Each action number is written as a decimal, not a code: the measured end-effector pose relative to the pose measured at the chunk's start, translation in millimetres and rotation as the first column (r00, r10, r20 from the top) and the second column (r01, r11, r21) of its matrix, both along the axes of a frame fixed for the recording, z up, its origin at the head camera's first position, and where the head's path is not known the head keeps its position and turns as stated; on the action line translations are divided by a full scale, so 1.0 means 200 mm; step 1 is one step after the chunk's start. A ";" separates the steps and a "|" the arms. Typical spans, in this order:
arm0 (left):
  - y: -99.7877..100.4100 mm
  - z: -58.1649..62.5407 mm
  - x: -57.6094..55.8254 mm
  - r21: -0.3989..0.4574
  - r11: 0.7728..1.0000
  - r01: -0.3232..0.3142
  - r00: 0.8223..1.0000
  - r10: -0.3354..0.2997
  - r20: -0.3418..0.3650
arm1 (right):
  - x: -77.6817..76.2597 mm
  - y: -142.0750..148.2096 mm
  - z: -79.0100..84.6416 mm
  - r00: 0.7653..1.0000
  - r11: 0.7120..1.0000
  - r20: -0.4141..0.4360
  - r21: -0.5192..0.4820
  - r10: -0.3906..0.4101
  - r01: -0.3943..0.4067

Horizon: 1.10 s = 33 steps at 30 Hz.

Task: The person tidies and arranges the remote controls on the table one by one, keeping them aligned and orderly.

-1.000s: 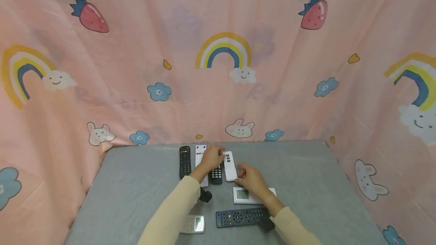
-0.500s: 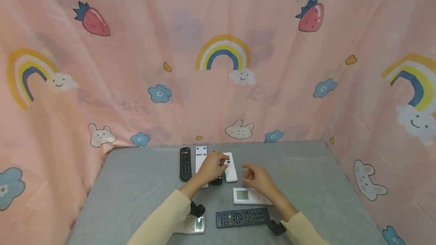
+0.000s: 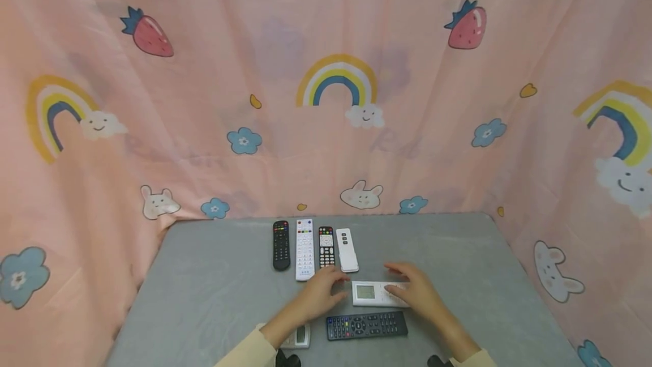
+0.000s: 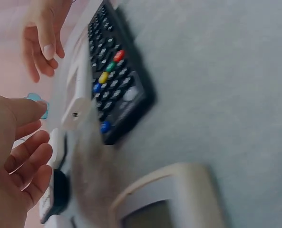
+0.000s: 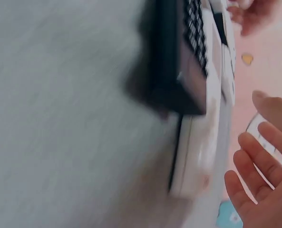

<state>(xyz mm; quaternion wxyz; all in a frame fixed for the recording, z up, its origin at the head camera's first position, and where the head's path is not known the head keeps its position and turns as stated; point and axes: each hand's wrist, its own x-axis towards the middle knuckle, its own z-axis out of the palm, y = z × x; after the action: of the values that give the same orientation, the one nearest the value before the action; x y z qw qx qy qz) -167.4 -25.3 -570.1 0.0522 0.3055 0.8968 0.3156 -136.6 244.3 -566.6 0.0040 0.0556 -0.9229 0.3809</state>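
Observation:
My left hand point(image 3: 318, 293) is held above the table with loosely bent fingers and nothing in them, just in front of a small black remote point(image 3: 326, 247). The right hand point(image 3: 420, 293), also bare, hovers at the right end of a white air-conditioner remote point(image 3: 365, 292) with a screen, partly covering it. A long black remote point(image 3: 367, 325) lies crosswise nearer me, its coloured buttons clear in the left wrist view. Under my left forearm, a pale remote with a screen point(image 4: 188, 190) is partly hidden. A slim white remote point(image 3: 347, 251) lies beyond both hands.
A black remote point(image 3: 281, 245) and a long white remote point(image 3: 304, 251) lie upright in the row at the back, left of the small black one. The grey table point(image 3: 214, 282) ends at a pink patterned curtain point(image 3: 305, 157).
Both hands have drawn back toward me from the slim white remote. The left uncovered the back row; the right shifted rightward over the air-conditioner remote. The slim white remote stays in the row.

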 end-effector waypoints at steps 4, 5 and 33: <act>-0.01 -0.05 0.03 0.003 1.000 -0.024 0.998 0.024 0.060 | 0.03 0.10 -0.02 1.000 1.000 0.005 0.009 -0.003 0.003; -0.01 -0.07 0.04 0.001 1.000 -0.030 0.997 0.030 0.076 | 0.04 0.12 -0.03 1.000 1.000 0.001 0.015 0.000 0.000; 0.09 -0.14 0.07 -0.074 0.994 -0.086 0.996 0.084 -0.023 | 0.08 0.32 -0.11 0.996 0.962 -0.031 0.262 0.085 -0.074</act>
<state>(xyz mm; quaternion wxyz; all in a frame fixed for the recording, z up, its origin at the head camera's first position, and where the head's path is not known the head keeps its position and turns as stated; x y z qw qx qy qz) -154.4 -8.1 -598.9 0.0413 0.2681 0.9207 0.2805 -120.8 309.2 -589.0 0.0009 0.1007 -0.9617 0.2549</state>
